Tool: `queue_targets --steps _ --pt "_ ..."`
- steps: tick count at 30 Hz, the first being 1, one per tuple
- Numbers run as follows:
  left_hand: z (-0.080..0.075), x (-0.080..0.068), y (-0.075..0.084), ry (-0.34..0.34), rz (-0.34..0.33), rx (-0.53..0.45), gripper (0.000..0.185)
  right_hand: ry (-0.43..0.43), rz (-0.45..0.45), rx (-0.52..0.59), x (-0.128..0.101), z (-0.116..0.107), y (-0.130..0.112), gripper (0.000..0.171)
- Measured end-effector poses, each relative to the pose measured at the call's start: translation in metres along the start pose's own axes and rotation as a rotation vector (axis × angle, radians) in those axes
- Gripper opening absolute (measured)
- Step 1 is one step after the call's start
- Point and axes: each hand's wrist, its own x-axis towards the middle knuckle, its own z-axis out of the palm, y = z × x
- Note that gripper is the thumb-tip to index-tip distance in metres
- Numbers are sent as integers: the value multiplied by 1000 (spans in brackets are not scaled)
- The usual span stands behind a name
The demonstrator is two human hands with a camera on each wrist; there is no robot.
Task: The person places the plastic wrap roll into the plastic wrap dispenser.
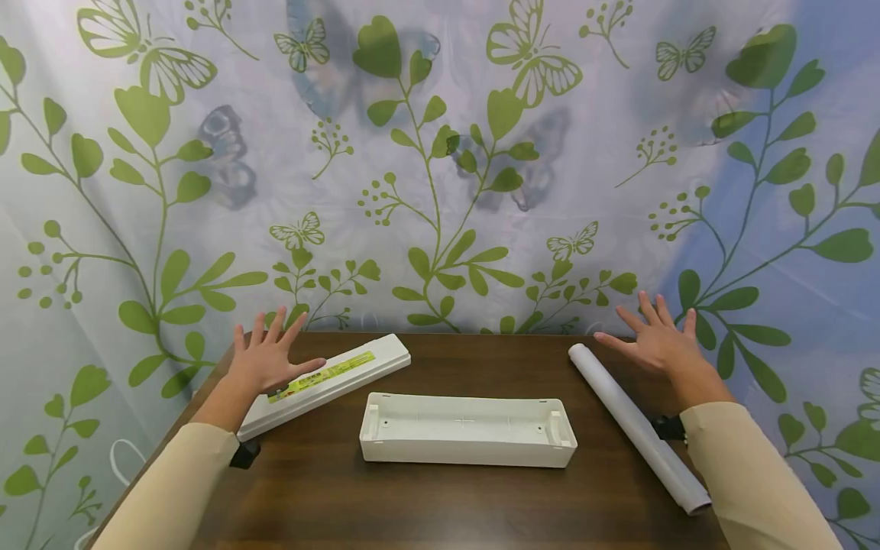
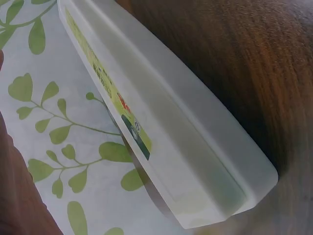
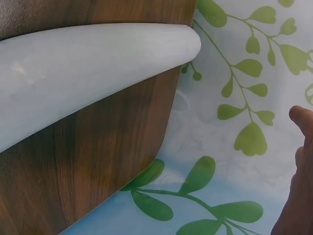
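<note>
Your two hands hover spread above the wooden table, holding nothing.

Taking the white open tray at the table's middle as the landmark: to its left your left hand is fully splayed, fingers straight, over the near end of the white lid with its yellow-green label. To the tray's right lies the white roll, and your right hand is spread wide just beyond the roll's far end.
</note>
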Motion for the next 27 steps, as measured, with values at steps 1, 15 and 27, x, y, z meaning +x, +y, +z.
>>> queue_targets --steps 1,15,27 --pt "0 -1 0 2 4 -7 108 4 -1 -1 -1 0 -1 102" --pt "3 -13 10 3 64 -48 106 15 -30 -13 -10 5 -12 102" --pt "15 -30 31 89 157 -101 102 62 -56 -22 -26 20 -20 100"
